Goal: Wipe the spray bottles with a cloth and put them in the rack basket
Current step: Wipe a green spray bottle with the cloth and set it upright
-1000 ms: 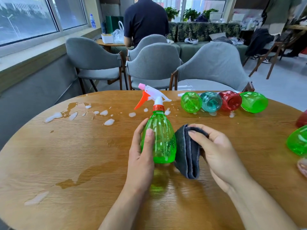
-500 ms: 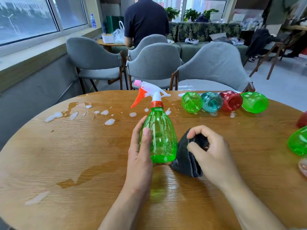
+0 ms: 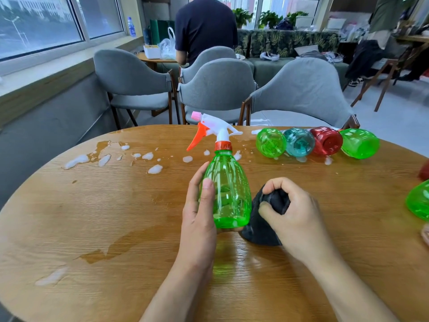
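The left hand (image 3: 199, 219) grips the green spray bottle (image 3: 226, 191) upright, nozzle away from the person. The right hand (image 3: 294, 219) squeezes the dark cloth (image 3: 262, 231) just right of the bottle's base — touching it, ready to wipe upward.

Bare forearms, no sleeves; hands (image 3: 199, 219) ungloved.

**Seven spray bottles, one cloth, two hands**

Taking the round wooden table (image 3: 116, 228) as landmark: one upright green spray bottle (image 3: 226, 194) stands near its middle. Four bottles lie in a row along its far edge: green (image 3: 270, 142), teal (image 3: 299, 142), red (image 3: 326, 141), green (image 3: 359, 143). Two more are cut off at its right edge, one green (image 3: 419, 201) and one red (image 3: 425, 170). One dark cloth (image 3: 262, 228). Two hands, left (image 3: 199, 219) and right (image 3: 292, 217). Four grey chairs (image 3: 218, 89) stand beyond its far side.
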